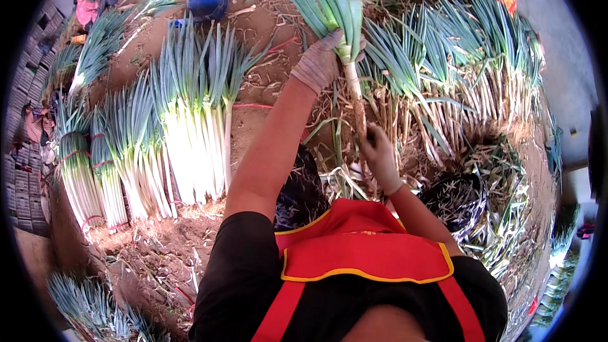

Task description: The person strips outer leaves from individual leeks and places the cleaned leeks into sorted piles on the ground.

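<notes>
My left hand, in a pale glove, is closed around the upper stalk of a leek, just under its green leaves. The leek stands nearly upright before me, leaves at the top of the view and the brownish lower stalk pointing down. Lower down, my right hand, gloved as well, is closed at the stalk's lower part. Its fingertips are partly hidden, but they pinch the outer brown layer or the stalk itself. To the right leans a thick row of untrimmed leeks with brown, dirty stalks.
Clean white leeks stand in a row at the left, beside bundles tied with red bands. A blue bucket lies far off. Peeled leaves litter the right, around a dark round container. Other people sit farther away.
</notes>
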`<state>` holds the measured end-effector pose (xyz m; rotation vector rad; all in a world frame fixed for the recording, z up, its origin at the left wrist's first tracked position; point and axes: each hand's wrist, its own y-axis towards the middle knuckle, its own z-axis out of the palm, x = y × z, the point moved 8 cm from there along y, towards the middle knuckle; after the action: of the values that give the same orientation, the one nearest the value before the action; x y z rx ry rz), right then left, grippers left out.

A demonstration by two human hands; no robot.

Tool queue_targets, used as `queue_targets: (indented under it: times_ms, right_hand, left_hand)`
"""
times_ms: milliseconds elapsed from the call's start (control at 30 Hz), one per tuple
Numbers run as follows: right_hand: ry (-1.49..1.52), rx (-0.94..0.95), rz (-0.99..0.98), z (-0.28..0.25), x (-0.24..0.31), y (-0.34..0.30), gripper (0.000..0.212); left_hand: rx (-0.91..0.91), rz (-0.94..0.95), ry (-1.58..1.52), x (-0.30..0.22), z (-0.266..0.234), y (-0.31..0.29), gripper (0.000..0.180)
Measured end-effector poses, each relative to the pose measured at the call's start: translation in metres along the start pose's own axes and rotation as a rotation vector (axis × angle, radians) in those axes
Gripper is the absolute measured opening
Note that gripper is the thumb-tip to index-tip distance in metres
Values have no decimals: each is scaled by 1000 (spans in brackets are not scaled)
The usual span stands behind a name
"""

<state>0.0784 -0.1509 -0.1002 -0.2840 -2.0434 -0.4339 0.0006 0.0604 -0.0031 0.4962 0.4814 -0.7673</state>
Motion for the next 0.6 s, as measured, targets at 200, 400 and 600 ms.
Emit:
queue_targets:
  times_ms: [200,400,600]
  right_hand:
    - [514,80,-61,9,88,138,38]
    - [63,98,-105,25,108,142,24]
    - [201,2,-38,11,64,100,17]
  left_hand:
    - [-171,55,-95,23,-23,1,49]
    - [-421,62,-78,12,-56,-6,23]
    - [-337,24,57,30,-47,-9,28]
